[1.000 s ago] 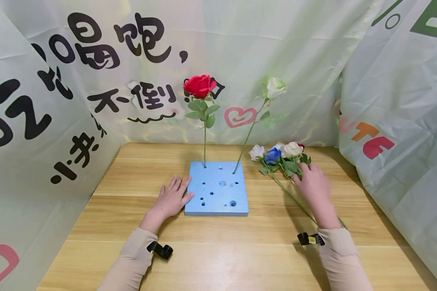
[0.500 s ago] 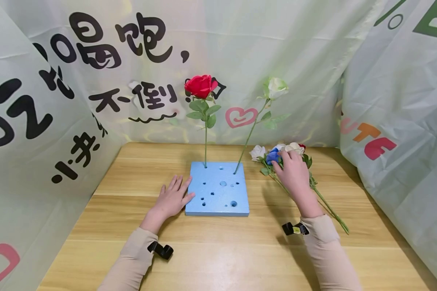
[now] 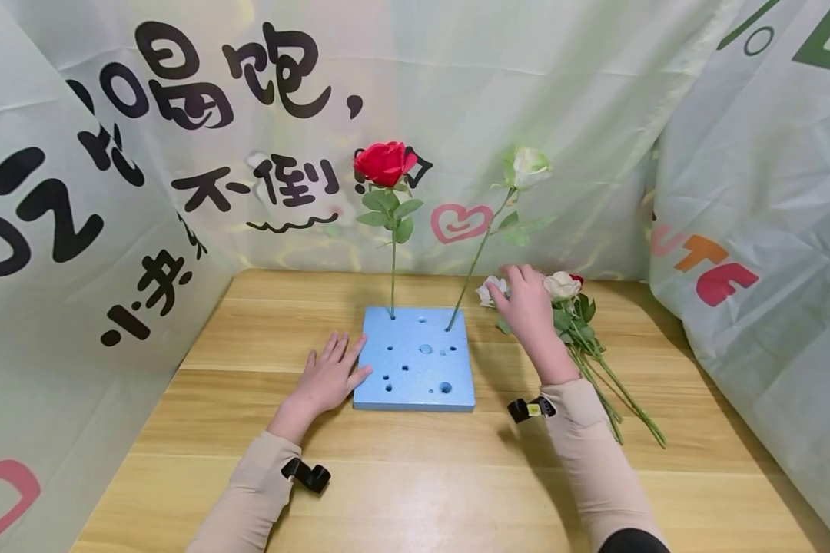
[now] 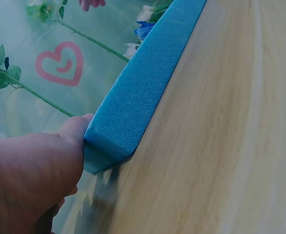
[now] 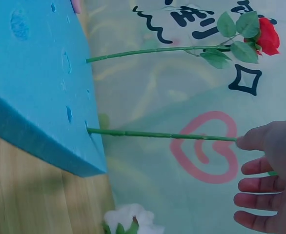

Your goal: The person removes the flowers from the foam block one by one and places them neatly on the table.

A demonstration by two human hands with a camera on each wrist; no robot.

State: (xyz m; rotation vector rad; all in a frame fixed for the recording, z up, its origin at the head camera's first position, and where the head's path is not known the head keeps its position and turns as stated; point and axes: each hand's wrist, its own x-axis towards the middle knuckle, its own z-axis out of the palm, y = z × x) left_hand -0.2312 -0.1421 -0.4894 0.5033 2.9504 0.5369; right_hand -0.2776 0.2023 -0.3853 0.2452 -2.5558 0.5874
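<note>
My left hand [image 3: 323, 382] rests flat on the table, its fingers spread and its thumb touching the left edge of a blue foam block [image 3: 418, 393] with several holes. A red rose [image 3: 386, 163] stands upright in a back hole, and a white-green rose [image 3: 529, 167] leans right from another. Right of the block, my right hand [image 3: 529, 316] hovers by the lying roses, fingers extended and apart with nothing visible between them. Beside its fingertips is a white rose [image 3: 489, 293]; a cream rose [image 3: 562, 286] lies to its right. The blue rose [image 4: 144, 30] is hidden behind that hand in the head view.
Long green stems [image 3: 629, 393] of the lying roses point toward the front right. Printed cloth [image 3: 415, 77] hangs behind and on both sides of the wooden table [image 3: 415, 476]. The standing stems rise close to my right hand.
My right hand has moved left across the lying roses, from their stems and leaves on the right to near the white rose. My left hand stays at the block.
</note>
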